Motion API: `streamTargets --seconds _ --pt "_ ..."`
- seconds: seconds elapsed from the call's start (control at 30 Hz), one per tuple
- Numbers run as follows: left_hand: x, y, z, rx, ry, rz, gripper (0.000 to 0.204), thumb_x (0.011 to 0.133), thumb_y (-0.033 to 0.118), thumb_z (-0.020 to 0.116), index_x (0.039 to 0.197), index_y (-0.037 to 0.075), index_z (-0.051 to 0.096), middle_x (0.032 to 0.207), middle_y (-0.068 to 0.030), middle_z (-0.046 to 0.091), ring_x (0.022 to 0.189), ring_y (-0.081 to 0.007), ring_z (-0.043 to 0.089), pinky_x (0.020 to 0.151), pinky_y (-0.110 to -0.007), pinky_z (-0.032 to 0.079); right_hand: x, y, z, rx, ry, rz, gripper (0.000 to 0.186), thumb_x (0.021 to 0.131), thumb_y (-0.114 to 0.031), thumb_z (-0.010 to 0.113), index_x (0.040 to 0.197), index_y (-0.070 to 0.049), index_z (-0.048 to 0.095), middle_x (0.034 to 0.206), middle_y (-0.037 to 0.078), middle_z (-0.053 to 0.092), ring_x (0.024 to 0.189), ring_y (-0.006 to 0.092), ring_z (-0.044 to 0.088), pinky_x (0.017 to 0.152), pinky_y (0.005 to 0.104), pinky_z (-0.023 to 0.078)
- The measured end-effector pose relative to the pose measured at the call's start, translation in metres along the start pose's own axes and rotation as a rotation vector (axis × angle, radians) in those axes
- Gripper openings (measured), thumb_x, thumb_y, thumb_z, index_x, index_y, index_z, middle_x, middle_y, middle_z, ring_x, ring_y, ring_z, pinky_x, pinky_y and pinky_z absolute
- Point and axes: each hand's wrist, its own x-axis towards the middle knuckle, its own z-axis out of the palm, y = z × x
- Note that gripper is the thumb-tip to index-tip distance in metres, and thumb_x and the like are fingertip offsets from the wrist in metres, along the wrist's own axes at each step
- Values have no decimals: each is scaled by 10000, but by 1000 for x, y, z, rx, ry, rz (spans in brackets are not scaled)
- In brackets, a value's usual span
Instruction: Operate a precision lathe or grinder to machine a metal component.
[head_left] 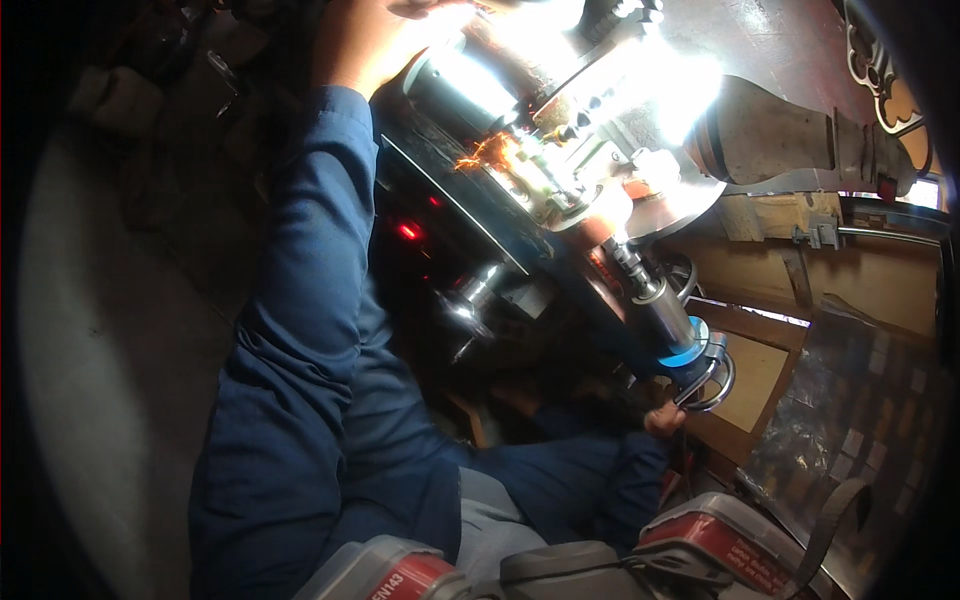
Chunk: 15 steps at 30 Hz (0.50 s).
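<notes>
A grinding machine (600,300) runs slantwise from the top of the view, with orange sparks (490,152) flying beside a bright, overexposed working area. My left hand (375,45) reaches up to the top edge, next to a dark cylindrical part (450,85); glare and the frame edge hide its fingers. At the machine's lower right end is a metal spindle housing (665,315) with a blue ring (685,352). My right hand (662,420) is closed at the end of a curved metal handle (722,385) below that ring.
A dark, worn rounded part (770,130) juts out at the right. Below it are wooden boards (870,270) and a plastic-covered panel (840,420). A metal plate with round cut-outs (880,75) hangs at the upper right. Grey floor (110,320) lies on the left.
</notes>
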Motion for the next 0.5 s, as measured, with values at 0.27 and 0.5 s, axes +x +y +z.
streamTargets --seconds 0.27,0.5 --pt "-14 21 3 115 -24 45 105 881 92 619 902 -3 659 791 -65 682 681 -132 642 605 -281 522 96 -84 -29 83 -235 298 357 918 -257 566 1107 45 586 1014 254 614 907 354 600 744 459 478" --pt "-5 13 0 143 -21 -4 109 876 99 627 906 1 665 818 -73 687 713 -130 644 632 -282 523 133 -93 -32 60 -423 346 363 894 -254 596 1104 42 585 1014 246 615 911 344 600 757 459 479"
